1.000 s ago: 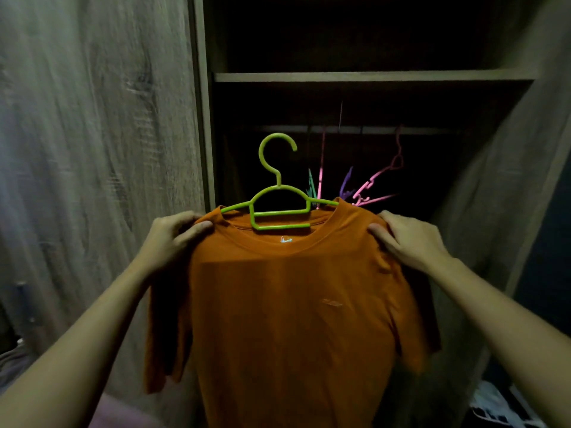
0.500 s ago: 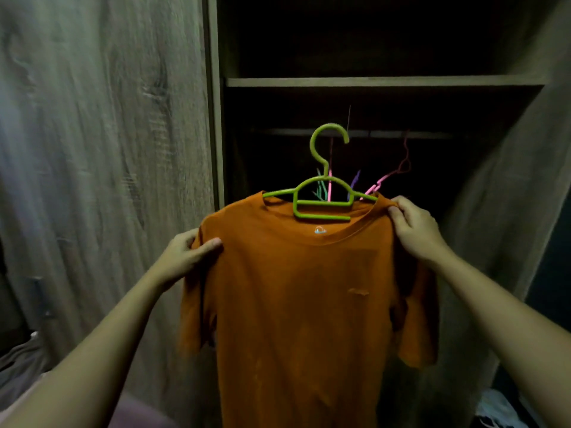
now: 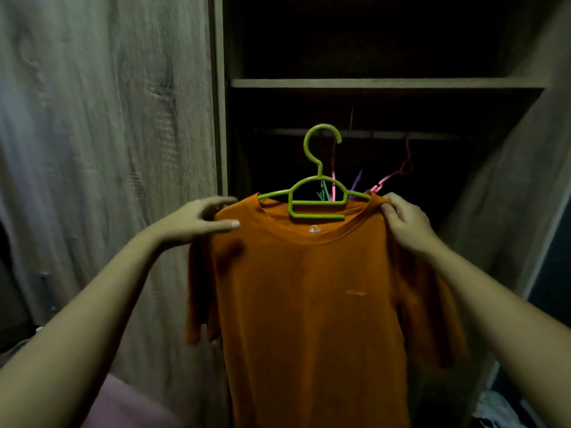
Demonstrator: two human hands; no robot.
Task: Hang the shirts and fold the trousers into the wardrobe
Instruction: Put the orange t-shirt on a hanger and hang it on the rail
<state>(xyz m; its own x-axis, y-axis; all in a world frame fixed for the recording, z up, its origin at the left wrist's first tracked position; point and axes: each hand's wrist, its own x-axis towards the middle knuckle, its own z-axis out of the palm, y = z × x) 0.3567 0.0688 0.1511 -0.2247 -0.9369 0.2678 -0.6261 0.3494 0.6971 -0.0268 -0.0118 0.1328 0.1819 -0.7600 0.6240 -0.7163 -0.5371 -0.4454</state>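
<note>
An orange shirt [image 3: 309, 288] hangs on a green hanger [image 3: 315, 201] in front of the open wardrobe. My left hand [image 3: 191, 223] is at the shirt's left shoulder, thumb on the front and fingers stretched over the top. My right hand [image 3: 404, 223] pinches the right shoulder beside the collar. The hanger's hook is up at the level of the dark rail [image 3: 432, 135]; whether it rests on the rail cannot be told.
Several empty coloured hangers [image 3: 333, 180] hang on the rail behind the shirt. A shelf [image 3: 386, 83] crosses above the rail. The wooden door panel [image 3: 108, 149] stands at left and an open door [image 3: 509, 196] at right. White items [image 3: 494, 409] lie at the bottom right.
The shirt and hanger have risen and moved right toward the rail. My left hand has slid up the left shoulder and its fingers have spread.
</note>
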